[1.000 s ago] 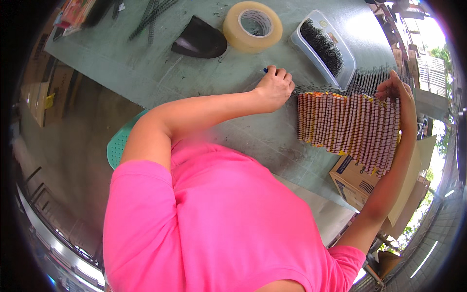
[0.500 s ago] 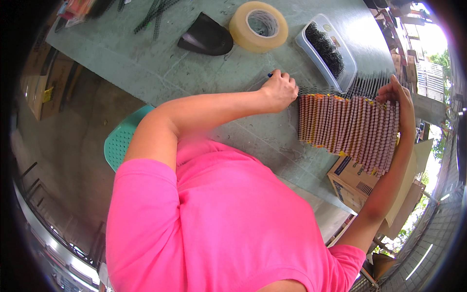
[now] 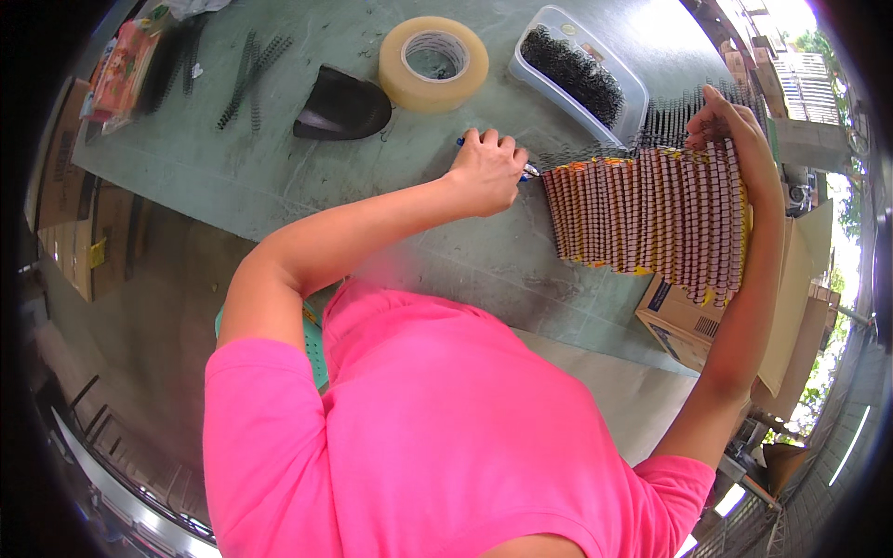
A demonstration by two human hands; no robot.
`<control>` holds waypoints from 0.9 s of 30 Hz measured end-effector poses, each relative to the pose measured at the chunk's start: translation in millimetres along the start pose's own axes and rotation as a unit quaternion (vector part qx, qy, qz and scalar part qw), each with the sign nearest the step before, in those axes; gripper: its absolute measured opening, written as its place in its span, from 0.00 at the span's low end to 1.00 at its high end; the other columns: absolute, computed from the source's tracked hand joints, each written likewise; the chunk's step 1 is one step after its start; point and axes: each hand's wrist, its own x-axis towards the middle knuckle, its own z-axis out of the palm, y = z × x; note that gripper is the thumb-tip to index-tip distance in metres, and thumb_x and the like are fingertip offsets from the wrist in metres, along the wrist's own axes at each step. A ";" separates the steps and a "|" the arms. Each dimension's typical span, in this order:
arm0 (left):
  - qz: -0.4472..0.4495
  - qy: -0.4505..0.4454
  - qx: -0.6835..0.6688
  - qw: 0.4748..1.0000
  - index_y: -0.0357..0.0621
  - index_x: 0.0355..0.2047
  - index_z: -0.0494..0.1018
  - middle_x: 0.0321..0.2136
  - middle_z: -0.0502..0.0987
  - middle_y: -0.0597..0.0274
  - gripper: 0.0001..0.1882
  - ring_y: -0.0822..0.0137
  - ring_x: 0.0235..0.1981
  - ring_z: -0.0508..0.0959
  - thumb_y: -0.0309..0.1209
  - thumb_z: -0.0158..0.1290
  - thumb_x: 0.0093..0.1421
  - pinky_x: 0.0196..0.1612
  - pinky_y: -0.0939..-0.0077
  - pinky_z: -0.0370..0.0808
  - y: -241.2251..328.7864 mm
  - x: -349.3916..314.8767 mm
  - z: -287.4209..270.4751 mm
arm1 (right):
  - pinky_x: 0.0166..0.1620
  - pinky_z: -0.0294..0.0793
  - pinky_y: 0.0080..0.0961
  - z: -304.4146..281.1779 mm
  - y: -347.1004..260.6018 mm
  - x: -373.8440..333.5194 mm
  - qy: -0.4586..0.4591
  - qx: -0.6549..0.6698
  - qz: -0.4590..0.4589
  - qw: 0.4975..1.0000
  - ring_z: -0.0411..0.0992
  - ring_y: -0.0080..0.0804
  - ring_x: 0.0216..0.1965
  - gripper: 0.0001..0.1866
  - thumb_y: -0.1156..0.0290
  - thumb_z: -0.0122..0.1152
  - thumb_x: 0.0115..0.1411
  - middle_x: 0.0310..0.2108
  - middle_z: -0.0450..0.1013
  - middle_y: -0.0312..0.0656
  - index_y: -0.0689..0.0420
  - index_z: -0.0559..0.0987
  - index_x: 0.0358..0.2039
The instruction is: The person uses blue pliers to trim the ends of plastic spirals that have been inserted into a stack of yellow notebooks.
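Note:
A long row of spiral-bound notebooks stands packed on the table's right side, with dark wire coils showing along its far edge. At the row's left end, my left hand is closed around a small blue-handled tool. Its metal tip points at the nearest coil; the fingers hide most of it, so its exact kind is unclear. My right hand curls over the coils at the row's far right corner. My right forearm lies along the outer side of the row.
Beyond the notebooks sits a clear plastic tub of black coils. A tape roll and a black curved piece lie left of it. Loose coils are farther left. A cardboard box is below the table's right edge.
My left hand has drawn back slightly from the row's left end, and the tool's tip now shows. My right hand stays at the far corner. The whole view has shifted and turned somewhat.

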 end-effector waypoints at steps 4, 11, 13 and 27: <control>-0.014 0.003 0.004 1.000 0.41 0.38 0.69 0.35 0.71 0.53 0.20 0.57 0.39 0.71 0.38 0.53 0.46 0.39 0.57 0.67 -4.4 -5.6 -1.9 | 0.26 0.69 0.15 5.2 2.5 6.5 -0.004 0.011 -0.008 1.000 0.70 0.22 0.20 0.26 0.47 0.54 0.54 0.16 0.70 0.38 0.61 0.75 0.19; 0.021 0.001 -0.007 1.000 0.41 0.31 0.70 0.30 0.73 0.57 0.15 0.61 0.33 0.74 0.37 0.54 0.46 0.34 0.68 0.70 -0.1 9.4 9.4 | 0.26 0.70 0.15 -0.1 3.8 1.2 0.006 0.000 -0.015 1.000 0.70 0.22 0.20 0.25 0.47 0.54 0.54 0.16 0.70 0.38 0.61 0.76 0.20; -0.005 -0.011 -0.040 0.999 0.41 0.29 0.70 0.28 0.73 0.59 0.14 0.63 0.31 0.74 0.37 0.55 0.46 0.32 0.70 0.70 -3.5 11.2 14.9 | 0.26 0.70 0.15 2.4 4.0 2.8 -0.002 0.012 -0.024 1.000 0.70 0.22 0.20 0.25 0.47 0.53 0.55 0.16 0.70 0.38 0.60 0.75 0.20; 0.041 0.045 0.060 0.996 0.41 0.31 0.71 0.29 0.72 0.57 0.14 0.59 0.34 0.73 0.36 0.53 0.47 0.34 0.62 0.68 -5.6 5.6 3.3 | 0.26 0.69 0.15 -1.0 7.7 8.5 -0.015 -0.004 -0.019 1.000 0.69 0.21 0.19 0.26 0.47 0.52 0.55 0.16 0.70 0.38 0.60 0.75 0.20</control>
